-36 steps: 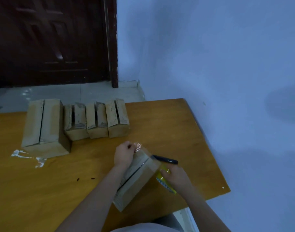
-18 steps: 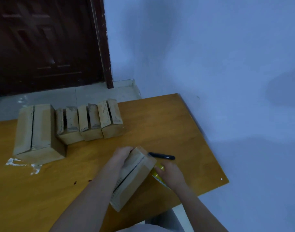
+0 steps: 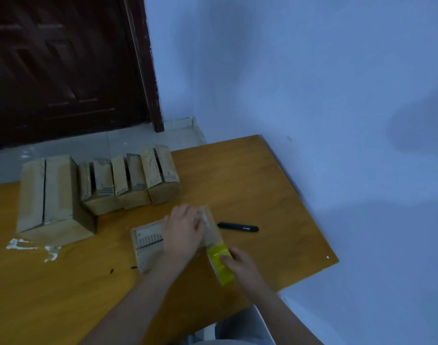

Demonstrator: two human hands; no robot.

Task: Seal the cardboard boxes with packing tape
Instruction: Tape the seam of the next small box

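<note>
With the left hand [image 3: 184, 232] pressing flat on the small cardboard box [image 3: 148, 242] beside the black pen [image 3: 238, 227], the right hand [image 3: 240, 263] gripped the yellow tape roll [image 3: 220, 261], apparently laying tape; cutting likely followed.

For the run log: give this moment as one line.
left hand presses tape onto small box | right hand grips yellow tape roll | pen idle | four boxes unsealed

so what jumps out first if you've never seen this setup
The bright yellow tape roll near the table's front edge, gripped by the right hand, with the left hand pressing flat on the small cardboard box beside it. Behind, a row of four unsealed boxes lines the wooden table.
</note>
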